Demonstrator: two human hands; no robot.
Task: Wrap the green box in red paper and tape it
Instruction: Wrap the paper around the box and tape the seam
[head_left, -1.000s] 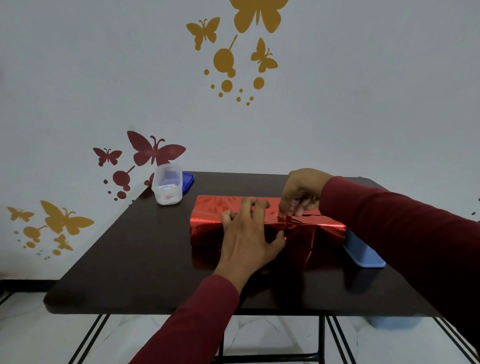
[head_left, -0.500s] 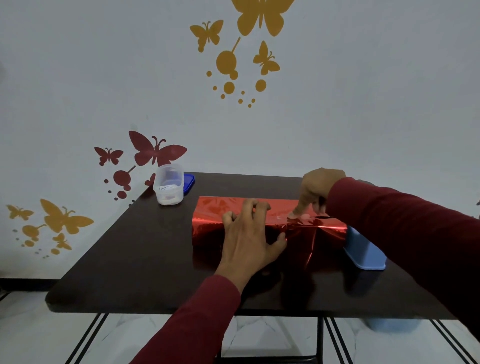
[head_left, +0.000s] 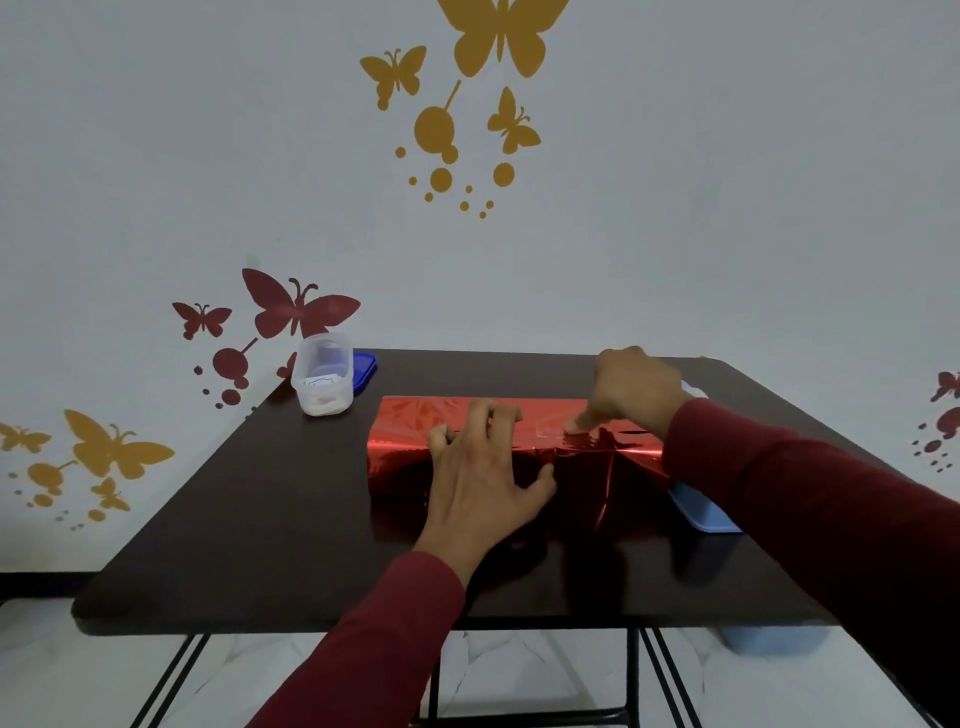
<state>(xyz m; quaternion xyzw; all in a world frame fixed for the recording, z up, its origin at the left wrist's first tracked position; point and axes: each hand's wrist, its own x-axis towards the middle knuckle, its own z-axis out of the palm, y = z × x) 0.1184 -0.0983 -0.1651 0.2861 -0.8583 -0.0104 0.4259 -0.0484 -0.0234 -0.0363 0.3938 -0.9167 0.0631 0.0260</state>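
Butterfly stickers dot the wall behind my dark worktop (head_left: 234, 519). On it sits the box, all covered in shiny red paper (head_left: 415, 431). My left hand (head_left: 483, 467) presses flat on it, fingers a bit spread. My right hand (head_left: 628, 395) pokes one finger down on the seam, rubbing tape, I think. Next I should close the ends.

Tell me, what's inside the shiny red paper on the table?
The shiny red foil paper covers a box-shaped thing completely, so what's inside is hidden. On top, the left hand presses flat and the right hand pokes a fingertip at the fold.
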